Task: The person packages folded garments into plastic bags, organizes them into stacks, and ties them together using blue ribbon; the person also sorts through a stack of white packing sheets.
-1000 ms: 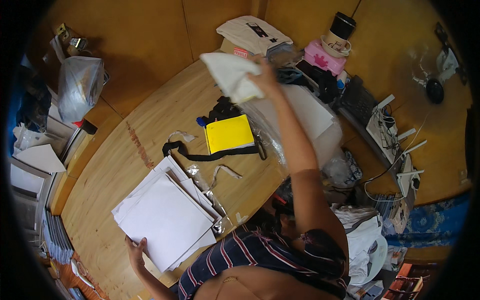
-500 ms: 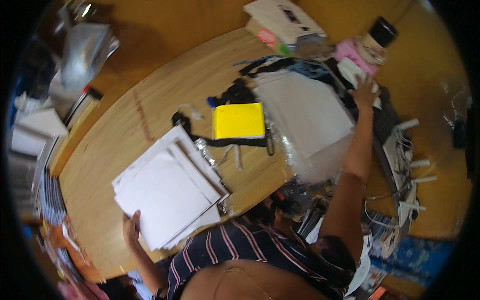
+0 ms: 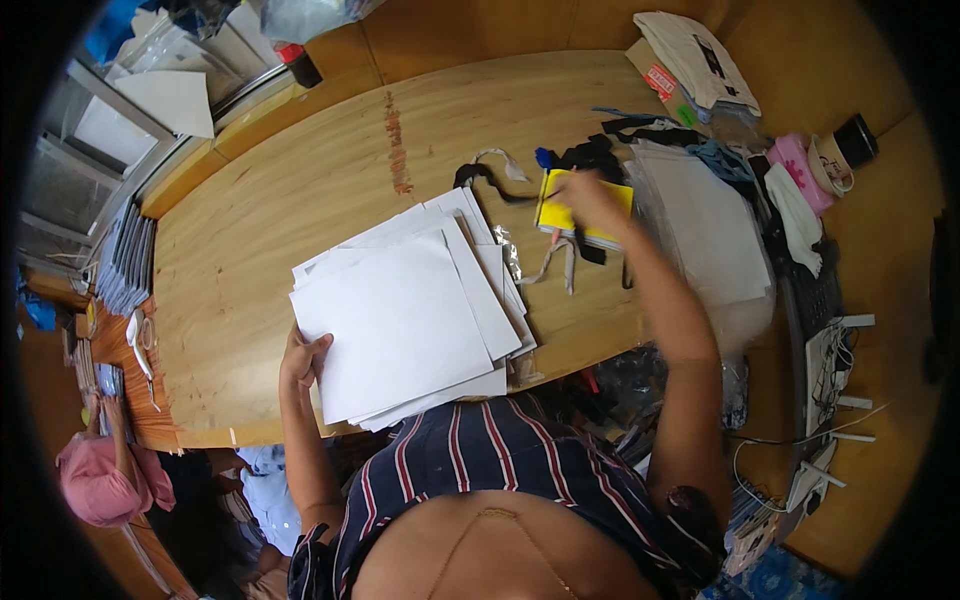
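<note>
A stack of large white paper sheets (image 3: pixel 400 320) lies loosely squared near the front edge of the table. My left hand (image 3: pixel 303 358) grips its left edge, the thumb on top and the other fingers partly hidden. Over a yellow notepad (image 3: pixel 610 197) is my right hand (image 3: pixel 590 203), smeared by motion. Its fingers touch or hover just above the yellow cover, and whether they hold anything cannot be made out. Black straps (image 3: pixel 487 178) and a pale ribbon (image 3: pixel 560 268) lie around the notepad.
Flat sheets in clear plastic (image 3: pixel 705 215) lie on the right. Beyond them stand a cloth bag (image 3: pixel 700 62), a pink container (image 3: pixel 800 172) and a keyboard (image 3: pixel 818 285). Wrapped bundles (image 3: pixel 128 258) stand at the left. Another person in pink (image 3: pixel 110 478) is at lower left.
My right hand has moved left from the white cloth by the pink container to the yellow notepad. My left hand stays on the paper stack. The whole view has shifted.
</note>
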The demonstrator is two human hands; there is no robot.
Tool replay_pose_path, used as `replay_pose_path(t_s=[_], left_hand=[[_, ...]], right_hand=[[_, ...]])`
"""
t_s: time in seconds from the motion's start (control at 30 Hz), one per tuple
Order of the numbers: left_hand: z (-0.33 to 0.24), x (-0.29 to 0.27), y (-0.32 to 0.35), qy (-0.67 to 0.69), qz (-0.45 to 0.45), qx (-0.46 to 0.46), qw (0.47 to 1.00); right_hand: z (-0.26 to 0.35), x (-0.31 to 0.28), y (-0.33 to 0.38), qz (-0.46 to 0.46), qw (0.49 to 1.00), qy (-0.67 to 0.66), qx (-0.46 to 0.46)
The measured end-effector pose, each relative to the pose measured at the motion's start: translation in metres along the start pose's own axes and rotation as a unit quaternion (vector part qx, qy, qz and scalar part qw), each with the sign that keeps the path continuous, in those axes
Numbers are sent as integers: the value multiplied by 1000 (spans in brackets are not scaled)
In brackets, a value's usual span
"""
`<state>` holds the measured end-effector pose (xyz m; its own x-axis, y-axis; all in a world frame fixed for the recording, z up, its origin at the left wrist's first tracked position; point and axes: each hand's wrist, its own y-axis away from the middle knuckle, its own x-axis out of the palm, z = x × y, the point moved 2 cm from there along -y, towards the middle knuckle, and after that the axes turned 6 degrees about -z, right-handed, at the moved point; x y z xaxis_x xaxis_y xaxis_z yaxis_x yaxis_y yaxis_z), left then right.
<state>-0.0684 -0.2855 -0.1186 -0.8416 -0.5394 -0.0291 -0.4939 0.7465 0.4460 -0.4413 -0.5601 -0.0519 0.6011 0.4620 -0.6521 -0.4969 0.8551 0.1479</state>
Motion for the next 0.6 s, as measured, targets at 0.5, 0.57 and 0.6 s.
replay_pose_path(t_s=[0.5, 0.57, 0.6], left_hand=[[0, -23, 15, 52, 25, -51, 997], [1, -19, 14, 53, 31, -18, 998], [1, -19, 13, 53, 34, -1, 998]], right_hand=[[14, 108, 71, -20, 981, 154, -113], [5, 119, 73, 62, 996, 43, 45], [0, 122, 77, -26, 999, 27, -33]])
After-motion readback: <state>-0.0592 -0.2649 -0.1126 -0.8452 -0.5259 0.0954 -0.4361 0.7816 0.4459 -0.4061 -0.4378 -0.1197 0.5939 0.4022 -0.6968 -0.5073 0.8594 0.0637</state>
